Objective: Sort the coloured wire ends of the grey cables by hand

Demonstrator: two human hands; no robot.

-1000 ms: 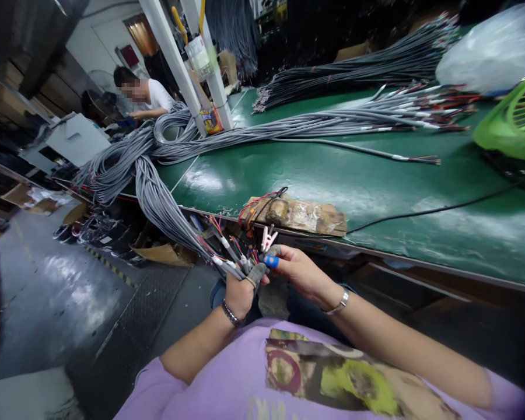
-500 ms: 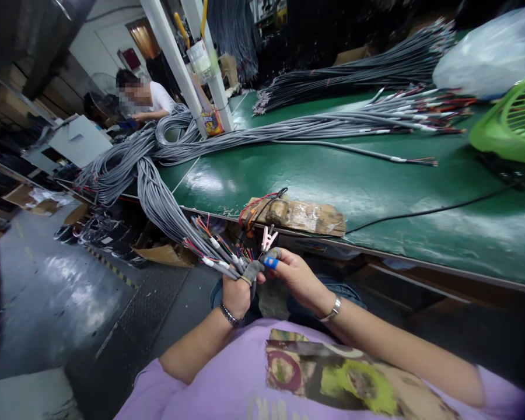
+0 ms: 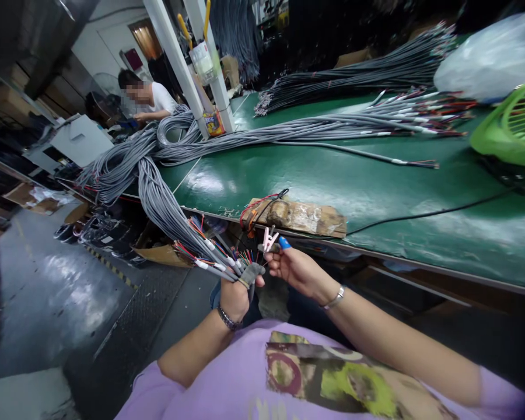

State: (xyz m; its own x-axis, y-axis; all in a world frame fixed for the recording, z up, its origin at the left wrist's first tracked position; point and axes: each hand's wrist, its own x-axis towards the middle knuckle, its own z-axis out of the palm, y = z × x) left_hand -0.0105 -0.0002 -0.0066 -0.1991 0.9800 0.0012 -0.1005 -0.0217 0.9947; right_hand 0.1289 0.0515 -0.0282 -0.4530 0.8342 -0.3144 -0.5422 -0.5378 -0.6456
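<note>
My left hand is closed around the end of a thick bundle of grey cables. Grey covers wrap some of its fingertips. Stripped ends with thin coloured wires and white sleeves fan out above that hand. My right hand is just to the right, fingers curled, its thumb raised and wrapped in blue tape. The thumb and a grey-covered finger are close to a pink clip at the bench edge. Whether they grip the clip or a thin wire is too small to make out.
A worn wooden block with red and black leads lies on the green bench. Behind it stretch more grey cables and dark cables. A green plastic basket stands right. Another person sits at the far left.
My right hand has shifted slightly right, away from my left hand. Its thumb has lifted apart from the finger it was pressed against. My left hand keeps hold of the cables.
</note>
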